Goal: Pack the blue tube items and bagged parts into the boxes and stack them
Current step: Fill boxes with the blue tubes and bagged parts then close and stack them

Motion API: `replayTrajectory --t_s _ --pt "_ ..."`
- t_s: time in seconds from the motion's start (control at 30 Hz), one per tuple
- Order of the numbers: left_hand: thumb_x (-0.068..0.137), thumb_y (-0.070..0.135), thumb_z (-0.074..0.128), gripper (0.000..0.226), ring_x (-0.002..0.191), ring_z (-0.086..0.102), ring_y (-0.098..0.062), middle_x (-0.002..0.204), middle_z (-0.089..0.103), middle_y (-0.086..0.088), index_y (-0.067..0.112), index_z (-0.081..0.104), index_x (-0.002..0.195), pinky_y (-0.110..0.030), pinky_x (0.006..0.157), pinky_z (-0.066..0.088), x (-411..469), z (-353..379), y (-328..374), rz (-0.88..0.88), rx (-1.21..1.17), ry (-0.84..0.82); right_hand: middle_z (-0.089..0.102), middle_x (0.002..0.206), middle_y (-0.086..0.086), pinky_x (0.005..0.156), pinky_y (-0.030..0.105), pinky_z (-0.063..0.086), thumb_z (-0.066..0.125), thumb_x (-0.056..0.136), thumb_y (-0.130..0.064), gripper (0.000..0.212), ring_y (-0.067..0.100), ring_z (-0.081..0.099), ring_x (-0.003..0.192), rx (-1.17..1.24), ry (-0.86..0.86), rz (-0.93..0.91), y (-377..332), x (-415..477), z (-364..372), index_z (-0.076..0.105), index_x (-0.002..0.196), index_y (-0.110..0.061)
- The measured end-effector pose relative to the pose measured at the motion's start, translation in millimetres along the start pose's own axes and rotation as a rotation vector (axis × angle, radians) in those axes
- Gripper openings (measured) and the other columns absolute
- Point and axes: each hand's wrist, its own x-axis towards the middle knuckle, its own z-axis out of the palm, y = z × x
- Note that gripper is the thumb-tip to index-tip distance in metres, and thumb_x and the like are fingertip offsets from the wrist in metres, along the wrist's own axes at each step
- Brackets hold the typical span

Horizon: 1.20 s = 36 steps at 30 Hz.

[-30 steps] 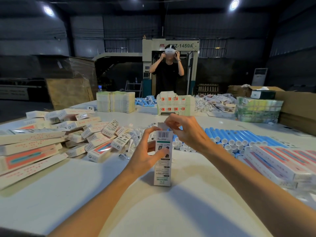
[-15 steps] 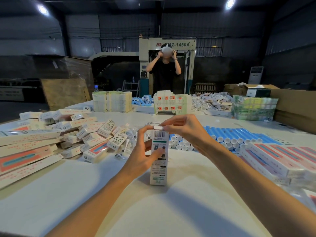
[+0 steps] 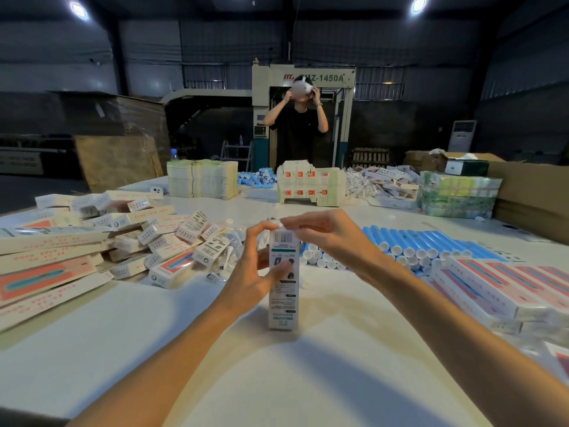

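Since a moment ago the right hand (image 3: 326,232) has lowered onto the top of the box (image 3: 281,300), pinching its flap closed, while the left hand (image 3: 255,272) grips the box's side as it stands upright on the table (image 3: 277,380) between both wrists. One box looks nearly sealed, and at least five packed boxes (image 3: 508,285) lie stacked right of the right forearm. Much seems left to do: dozens of blue tubes (image 3: 415,241) beyond the right wrist, bagged parts (image 3: 228,257) just left of the left hand, and over twenty loose boxes (image 3: 138,238) farther left, too many to count exactly.
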Motion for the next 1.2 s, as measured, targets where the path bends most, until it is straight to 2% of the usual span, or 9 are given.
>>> replayTrajectory --t_s 0.07,0.23,0.37,0.7,0.83,0.93,1.0,1.07,1.2 --pt "0.099 0.038 0.076 0.076 0.114 0.074 -0.028 0.118 0.077 -0.008 0.035 0.024 0.154 -0.042 0.094 0.06 0 3 1 -0.006 -0.006 -0.004 0.075 0.121 -0.012 0.092 0.027 0.059 0.071 0.098 -0.021 0.028 0.004 0.07 0.112 0.099 0.114 -0.012 12 -12 6 0.074 0.125 -0.02" --pt "0.1 0.026 0.072 0.068 0.113 0.074 -0.028 0.12 0.075 -0.006 0.037 0.028 0.152 -0.034 0.088 0.062 1 7 3 0.006 -0.019 0.001 0.078 0.113 -0.012 0.082 0.023 0.059 0.074 0.097 -0.019 0.025 0.007 0.074 0.106 0.168 0.199 -0.08 27 -24 20 0.074 0.122 -0.02" --pt "0.101 0.023 0.071 0.067 0.11 0.074 -0.03 0.117 0.074 -0.007 0.034 0.029 0.152 -0.036 0.089 0.061 0 6 3 0.007 -0.028 0.008 0.077 0.116 -0.006 0.088 0.032 0.062 0.07 0.1 -0.02 0.023 0.01 0.073 0.109 0.088 0.2 -0.128 25 -24 24 0.072 0.122 -0.015" --pt "0.098 0.026 0.075 0.063 0.107 0.075 -0.028 0.113 0.074 -0.006 0.032 0.035 0.146 -0.033 0.086 0.06 3 6 2 0.048 -0.045 0.035 0.074 0.114 -0.007 0.088 0.026 0.059 0.065 0.103 -0.014 0.019 0.006 0.071 0.103 -0.142 0.277 -0.267 26 -25 29 0.071 0.12 -0.012" --pt "0.096 0.021 0.075 0.061 0.108 0.075 -0.031 0.117 0.074 -0.009 0.033 0.039 0.144 -0.036 0.091 0.061 3 8 5 0.026 -0.09 0.038 0.072 0.128 -0.005 0.096 0.033 0.059 0.06 0.106 -0.022 0.032 0.014 0.071 0.115 0.113 0.212 -0.129 34 -33 38 0.063 0.138 -0.023" --pt "0.092 0.019 0.08 0.062 0.109 0.075 -0.028 0.119 0.075 -0.006 0.037 0.042 0.138 -0.036 0.089 0.062 4 6 5 0.001 -0.171 0.089 0.059 0.145 -0.013 0.091 0.021 0.058 0.061 0.105 -0.032 0.049 0.01 0.07 0.116 0.237 0.229 0.017 40 -42 46 0.048 0.153 -0.036" --pt "0.089 0.017 0.082 0.062 0.109 0.075 -0.026 0.117 0.075 -0.005 0.039 0.044 0.132 -0.037 0.086 0.062 4 4 2 -0.05 -0.251 0.137 0.058 0.146 -0.011 0.096 0.028 0.057 0.06 0.103 -0.046 0.059 0.01 0.069 0.116 0.321 0.18 0.181 39 -44 49 0.038 0.157 -0.04" --pt "0.087 0.014 0.082 0.059 0.108 0.074 -0.027 0.113 0.075 -0.006 0.042 0.048 0.126 -0.039 0.084 0.063 4 2 -2 -0.096 -0.321 0.175 0.063 0.142 -0.001 0.106 0.044 0.054 0.057 0.101 -0.053 0.058 0.018 0.068 0.12 0.385 0.077 0.304 38 -45 51 0.041 0.154 -0.035" --pt "0.083 0.021 0.086 0.057 0.109 0.073 -0.03 0.116 0.075 -0.011 0.044 0.052 0.122 -0.04 0.086 0.063 6 2 -7 -0.172 -0.496 0.156 0.072 0.125 0.009 0.1 0.047 0.058 0.051 0.106 -0.05 0.043 0.03 0.071 0.112 0.516 -0.066 0.307 30 -50 60 0.058 0.143 -0.029"
